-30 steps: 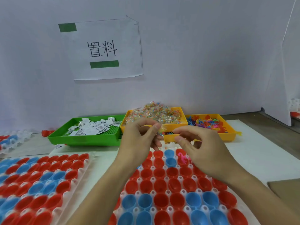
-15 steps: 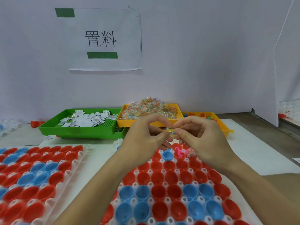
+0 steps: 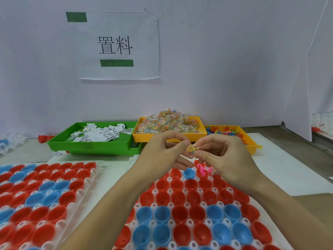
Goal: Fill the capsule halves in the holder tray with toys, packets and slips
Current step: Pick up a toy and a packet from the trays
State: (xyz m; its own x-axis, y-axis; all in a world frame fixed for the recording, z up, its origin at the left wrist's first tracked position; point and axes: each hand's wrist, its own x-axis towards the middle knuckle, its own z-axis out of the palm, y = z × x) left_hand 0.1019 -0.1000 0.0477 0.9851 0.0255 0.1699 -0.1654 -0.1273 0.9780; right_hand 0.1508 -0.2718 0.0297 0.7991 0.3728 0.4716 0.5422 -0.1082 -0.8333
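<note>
Behind the holder tray (image 3: 191, 191) of red and blue capsule halves, a green tray (image 3: 93, 144) of paper slips and two yellow trays are ranged on the worktop; a second holder tray (image 3: 84, 181) lies at left. Since half a second ago, the hands have been kept together above the far rows. A clear candy packet (image 3: 191, 149) is pinched between the left hand (image 3: 162, 152) and right hand (image 3: 225, 157), fingers curled, over a pink toy (image 3: 201, 169) seated in a capsule half.

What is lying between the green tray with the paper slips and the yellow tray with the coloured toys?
In the head view, another yellow tray, heaped with clear packets, sits between the green tray and the toy tray. Both hands hold one packet in front of it.
</note>
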